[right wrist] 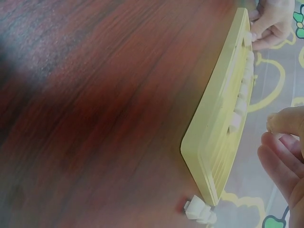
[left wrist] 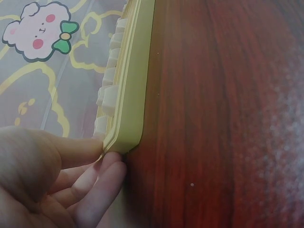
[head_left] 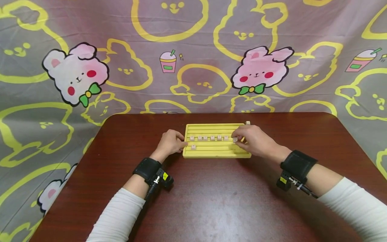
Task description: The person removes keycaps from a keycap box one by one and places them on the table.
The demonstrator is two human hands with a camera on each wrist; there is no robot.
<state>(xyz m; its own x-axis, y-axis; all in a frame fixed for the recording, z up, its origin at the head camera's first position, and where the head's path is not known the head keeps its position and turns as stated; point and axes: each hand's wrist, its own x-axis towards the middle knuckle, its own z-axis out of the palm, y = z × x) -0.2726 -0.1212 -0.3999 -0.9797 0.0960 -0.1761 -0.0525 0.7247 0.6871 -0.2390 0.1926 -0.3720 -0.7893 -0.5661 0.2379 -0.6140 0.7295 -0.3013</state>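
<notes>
A yellow ridged tray (head_left: pixel 217 153) lies on the table, with several small white keycap-like blocks (head_left: pixel 212 138) lined up across its middle. One more block (head_left: pixel 193 147) sits a row nearer me, at the left. At the tray's left edge my left hand (head_left: pixel 170 143) grips the rim; in the left wrist view the thumb (left wrist: pixel 83 150) is on top and fingers are beneath the corner. Over the right part of the tray, my right hand (head_left: pixel 257 139) pinches a small white block (head_left: pixel 235 139) between thumb and fingers. That block is mostly hidden in the right wrist view.
Beyond the tray's far right corner are a few loose white blocks (right wrist: pixel 197 209), close together on the table. The dark red-brown table (head_left: pixel 199 201) reaches back to a patterned cloth (head_left: pixel 196 50) hanging behind it.
</notes>
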